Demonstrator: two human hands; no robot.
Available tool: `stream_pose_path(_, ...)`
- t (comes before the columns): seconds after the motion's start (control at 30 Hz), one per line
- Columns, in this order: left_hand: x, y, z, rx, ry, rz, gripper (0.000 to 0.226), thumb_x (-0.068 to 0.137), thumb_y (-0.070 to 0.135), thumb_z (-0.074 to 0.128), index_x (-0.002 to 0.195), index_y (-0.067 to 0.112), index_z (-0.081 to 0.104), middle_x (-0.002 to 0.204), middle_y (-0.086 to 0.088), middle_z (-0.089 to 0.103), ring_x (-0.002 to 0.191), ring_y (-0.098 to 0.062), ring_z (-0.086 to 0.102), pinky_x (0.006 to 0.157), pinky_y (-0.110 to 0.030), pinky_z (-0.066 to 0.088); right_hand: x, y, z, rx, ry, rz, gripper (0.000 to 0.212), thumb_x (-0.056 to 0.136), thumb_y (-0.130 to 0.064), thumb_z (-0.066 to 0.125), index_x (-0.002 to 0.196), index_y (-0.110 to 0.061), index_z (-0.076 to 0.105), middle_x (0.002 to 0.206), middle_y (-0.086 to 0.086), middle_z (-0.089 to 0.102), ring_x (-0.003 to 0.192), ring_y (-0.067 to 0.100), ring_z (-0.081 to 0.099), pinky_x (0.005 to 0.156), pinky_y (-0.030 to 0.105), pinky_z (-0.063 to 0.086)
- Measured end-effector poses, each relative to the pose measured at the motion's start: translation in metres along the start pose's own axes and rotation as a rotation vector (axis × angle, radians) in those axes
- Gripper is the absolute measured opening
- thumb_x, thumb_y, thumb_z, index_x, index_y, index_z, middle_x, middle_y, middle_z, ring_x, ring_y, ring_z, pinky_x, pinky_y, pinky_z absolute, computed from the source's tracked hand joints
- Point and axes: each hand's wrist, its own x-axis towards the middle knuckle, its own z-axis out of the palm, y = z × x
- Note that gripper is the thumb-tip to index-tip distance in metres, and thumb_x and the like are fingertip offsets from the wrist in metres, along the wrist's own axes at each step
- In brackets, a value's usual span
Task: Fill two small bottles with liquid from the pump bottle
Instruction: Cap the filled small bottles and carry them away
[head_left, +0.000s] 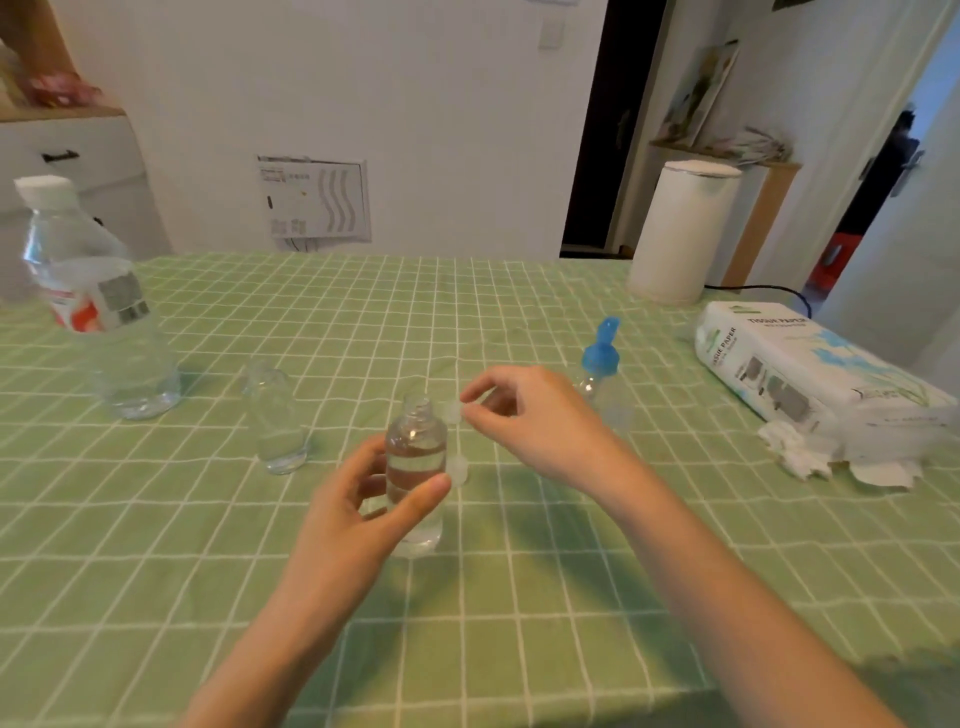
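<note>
A small bottle (415, 467), clear and uncapped, is standing upright on a green checked tablecloth (519, 597) near the middle of the table, holding some clear liquid. The left hand (353, 509) is gripping it, thumb across the front and fingers curling round the far side. The right hand (524, 415) is hovering just beside the bottle's mouth, thumb and forefinger pinching a small clear cap (453, 412) – the other fingers are loosely curled. A second cap (460, 467) is lying on the cloth, just right of the held bottle. Another small bottle (275, 421) is standing to the left, untouched. The pump bottle (602, 374), with a blue top, is standing behind the right hand. A large water bottle (93, 301) is sitting far left – a tissue pack (805, 364) far right.
</note>
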Motion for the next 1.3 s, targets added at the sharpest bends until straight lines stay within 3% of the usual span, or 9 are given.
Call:
stream_pose_path(0.1,-0.012,-0.004,-0.012,0.001,0.026,-0.01,0.046,0.054,0.049,0.069,0.099,0.039,0.065,0.095,0.014,0.072,0.086,-0.002,0.065,0.074,-0.02,0.045,0.001,0.024,0.028,-0.166,-0.084,0.136,0.045,0.088,-0.039,0.064,0.126,-0.017,0.054,0.115,0.004,0.063,0.107,0.02,0.059,0.087,0.03,0.047)
stream_pose_path(0.27,-0.023,-0.011,-0.027,0.027,0.039,-0.042,0.037,0.054,0.049,0.069,0.091,0.053,0.064,0.097,0.02,0.07,0.087,0.002,0.064,0.074,-0.019,0.045,0.008,0.04,0.06,-0.211,-0.107,0.187,0.068,0.078,-0.049,0.071,0.133,-0.015,0.047,0.129,0.005,0.055,0.115,0.02,0.053,0.084,0.028,0.042)
stream_pose_path(0.4,-0.024,-0.02,-0.032,0.018,0.056,-0.046,0.051,0.054,0.049,0.07,0.104,0.04,0.063,0.1,0.014,0.071,0.091,-0.003,0.064,0.078,-0.022,0.045,0.012,0.043,0.071,-0.177,-0.079,0.153,0.056,0.079,-0.045,0.072,0.124,-0.016,0.055,0.124,0.003,0.052,0.114,0.019,0.051,0.096,0.035,0.046)
stream_pose_path(0.57,-0.023,-0.025,-0.034,0.029,0.057,-0.065,0.054,0.053,0.052,0.07,0.106,0.042,0.061,0.102,0.016,0.07,0.092,-0.002,0.064,0.078,-0.022,0.046,0.012,0.037,0.068,-0.044,-0.062,0.11,0.035,0.083,-0.033,0.072,0.111,-0.015,0.063,0.101,-0.003,0.061,0.09,0.011,0.057,0.076,0.022,0.045)
stream_pose_path(0.7,-0.025,-0.03,-0.035,0.025,0.049,-0.085,0.056,0.054,0.053,0.07,0.108,0.042,0.061,0.104,0.017,0.07,0.094,-0.001,0.064,0.083,-0.026,0.048,0.004,0.012,0.042,0.27,-0.116,-0.013,0.023,0.084,-0.018,0.071,0.107,-0.014,0.068,0.097,-0.004,0.07,0.092,0.011,0.067,0.087,0.025,0.053)
stream_pose_path(0.83,-0.028,-0.028,-0.031,0.022,0.008,-0.081,0.057,0.055,0.054,0.071,0.109,0.042,0.061,0.104,0.016,0.07,0.095,-0.002,0.064,0.082,-0.024,0.048,-0.006,-0.01,0.015,0.212,-0.229,-0.173,0.029,0.084,-0.02,0.072,0.112,-0.023,0.068,0.083,-0.016,0.064,0.075,-0.004,0.061,0.076,0.012,0.049)
stream_pose_path(1.03,-0.031,-0.025,-0.029,0.038,-0.009,-0.063,0.051,0.054,0.055,0.068,0.103,0.042,0.062,0.099,0.018,0.07,0.09,0.0,0.064,0.073,-0.016,0.049,-0.012,-0.023,0.007,0.112,-0.268,-0.212,0.021,0.078,-0.022,0.077,0.091,-0.027,0.061,0.086,-0.008,0.068,0.077,0.003,0.064,0.073,0.017,0.053)
stream_pose_path(1.2,-0.032,-0.024,-0.029,0.085,-0.032,-0.044,0.046,0.055,0.057,0.067,0.1,0.05,0.061,0.099,0.022,0.068,0.089,0.002,0.063,0.075,-0.02,0.049,-0.016,-0.028,0.007,0.056,-0.286,-0.267,0.024,0.082,-0.021,0.073,0.105,-0.026,0.07,0.095,-0.012,0.071,0.085,-0.004,0.063,0.073,0.008,0.049)
stream_pose_path(1.3,-0.032,-0.023,-0.029,0.099,-0.043,-0.032,0.042,0.055,0.057,0.067,0.096,0.057,0.059,0.098,0.022,0.068,0.089,0.002,0.063,0.074,-0.021,0.05,-0.017,-0.028,0.006,0.073,-0.291,-0.29,0.03,0.084,-0.021,0.071,0.113,-0.027,0.068,0.1,-0.01,0.07,0.089,-0.003,0.063,0.077,0.01,0.05)
